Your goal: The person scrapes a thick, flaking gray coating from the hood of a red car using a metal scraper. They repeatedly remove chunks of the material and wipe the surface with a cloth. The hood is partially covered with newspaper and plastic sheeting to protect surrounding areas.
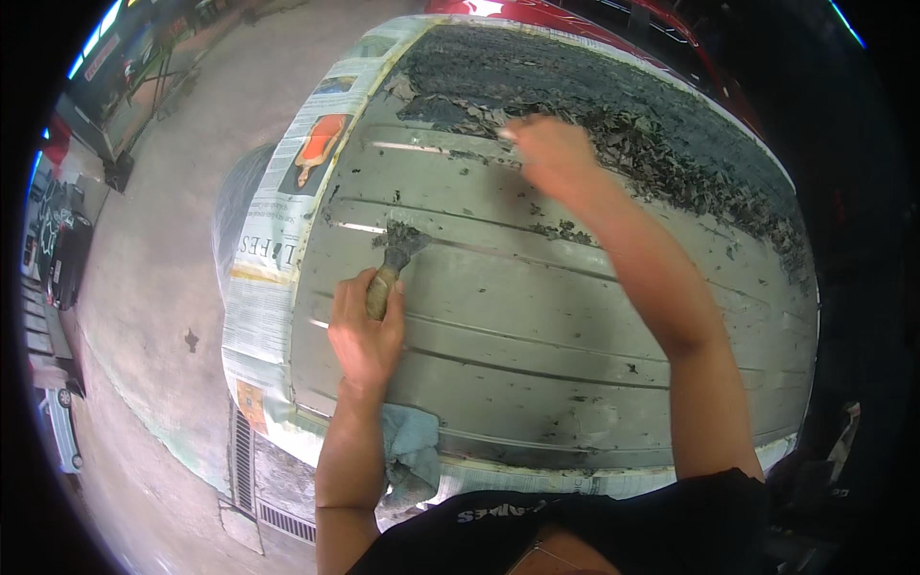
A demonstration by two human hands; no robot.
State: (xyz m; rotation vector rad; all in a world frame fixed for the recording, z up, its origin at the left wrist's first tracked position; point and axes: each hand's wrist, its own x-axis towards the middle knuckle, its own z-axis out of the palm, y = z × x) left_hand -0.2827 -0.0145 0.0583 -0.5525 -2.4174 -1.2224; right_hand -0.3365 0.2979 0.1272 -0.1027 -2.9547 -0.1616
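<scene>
Scraping of old paint from a ribbed metal panel (537,316), seemingly a vehicle roof, with newspaper masking (278,240) taped along its left border.

Judged from the surface: more than half done. Near part of the panel already bare and grey, only small dark specks and thin streaks left along the ribs. Far part of the panel not yet cleaned, covered by a wide band of dark blistered paint (575,77) and loose flakes (690,163) running toward the right edge of the panel. Still to do, probably: lifting this far band and sweeping the flakes away.

Left of the panel centre: left hand (364,331) closed in a full fist around the handle of a scraper (391,264). Scraper lying on the bare metal near the left border of the panel, blade end loaded with dark residue. Long axis running from near to far, a little tilted to the right; blade pointing away from the person, toward the unstripped band.

Below this hand, at the near edge of the panel: a grey-blue rag (412,455) hanging down.

Further right, at the limit of the dark band: right hand (546,153), blurred, fingers curled down onto the surface. Impossible to tell whether something is pinched in it.
</scene>
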